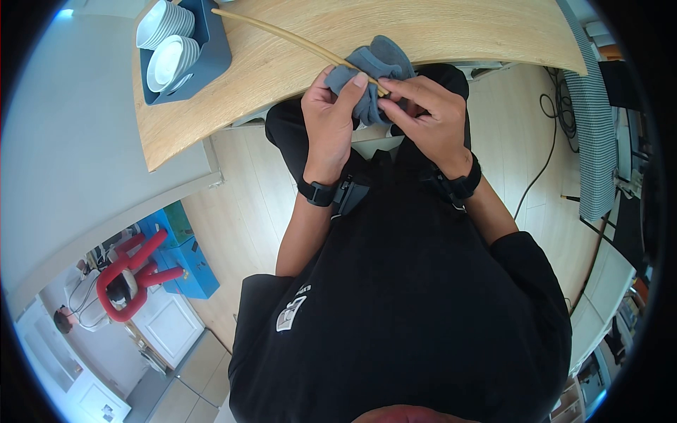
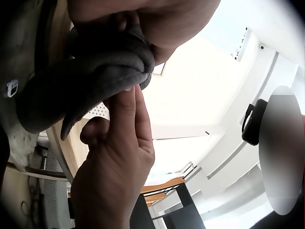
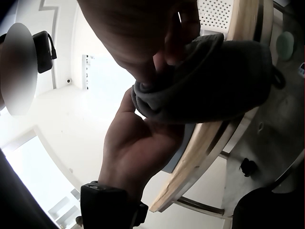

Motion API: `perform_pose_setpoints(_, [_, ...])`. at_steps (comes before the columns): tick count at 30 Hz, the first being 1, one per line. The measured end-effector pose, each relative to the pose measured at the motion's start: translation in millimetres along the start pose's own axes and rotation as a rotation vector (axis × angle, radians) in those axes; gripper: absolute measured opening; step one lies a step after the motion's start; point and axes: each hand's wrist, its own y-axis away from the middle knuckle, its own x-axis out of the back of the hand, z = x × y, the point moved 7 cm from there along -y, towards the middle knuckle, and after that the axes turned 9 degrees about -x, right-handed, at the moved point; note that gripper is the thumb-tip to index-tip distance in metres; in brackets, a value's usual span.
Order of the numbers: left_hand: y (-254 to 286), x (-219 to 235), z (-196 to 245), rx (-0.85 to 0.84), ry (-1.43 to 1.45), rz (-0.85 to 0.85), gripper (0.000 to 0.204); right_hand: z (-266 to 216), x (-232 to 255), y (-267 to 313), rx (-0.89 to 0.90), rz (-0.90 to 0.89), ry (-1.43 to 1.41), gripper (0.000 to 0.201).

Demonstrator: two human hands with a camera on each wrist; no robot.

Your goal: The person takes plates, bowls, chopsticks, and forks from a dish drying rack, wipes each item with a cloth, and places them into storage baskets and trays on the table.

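Observation:
A pair of long wooden chopsticks slants over the table edge, the near ends lying across a bunched grey cloth. My left hand grips the cloth, thumb pressed on top beside the sticks. At the sticks' near ends, my right hand pinches them between thumb and fingers, close against the cloth. In the left wrist view, the right hand has its fingertips at the edge of the folded cloth. The right wrist view has the left hand beneath the rolled cloth; the sticks are hidden there.
On the wooden table, a blue-grey bin at the left holds stacked white bowls. My lap is under the hands. A black cable lies on the floor at right, beside a checkered cover. Blue boxes stand lower left.

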Motion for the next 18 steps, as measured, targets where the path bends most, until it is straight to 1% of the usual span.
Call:
perform_pose_setpoints(2, [0.8, -0.8, -0.1, 0.010, -0.014, -0.034, 0.011, -2.6, 1.7, 0.0, 0.037, 0.023, 0.004, 0.027])
perform_pose_setpoints(5, [1.8, -3.1, 0.6, 0.009, -0.011, -0.038, 0.011, -7.3, 5.0, -0.9, 0.095, 0.058, -0.002, 0.025])
perform_pose_setpoints(7, [2.0, -5.9, 3.3, 0.005, -0.005, -0.006, 0.011, -10.0, 7.5, -2.6, 0.119, 0.072, -0.013, 0.024])
perform_pose_setpoints(8, [1.8, -4.9, 4.6, 0.008, 0.010, 0.025, 0.011, -10.6, 7.9, -3.1, 0.117, 0.062, 0.007, 0.024])
perform_pose_setpoints(10, [-0.3, 1.6, 5.5, -0.003, 0.014, 0.031, 0.010, -8.9, 10.3, -2.6, 0.117, 0.051, 0.026, 0.023])
perform_pose_setpoints(12, [-4.2, 6.0, 8.9, -0.015, 0.021, 0.036, 0.010, -7.0, 10.3, -1.5, 0.141, -0.008, 0.041, 0.027])
perform_pose_setpoints(13, [-6.3, 9.9, 12.6, -0.032, 0.028, 0.059, 0.010, -6.0, 11.6, -0.7, 0.142, -0.009, 0.038, 0.027])
perform_pose_setpoints(15, [-11.3, 20.2, 18.5, -0.067, 0.032, 0.084, 0.011, 0.0, 13.2, 0.6, 0.089, -0.027, -0.008, 0.027])
perform_pose_setpoints(18, [-16.4, 32.9, 27.0, -0.098, 0.042, 0.127, 0.016, 6.4, 17.4, 4.1, 0.076, -0.051, -0.007, 0.026])
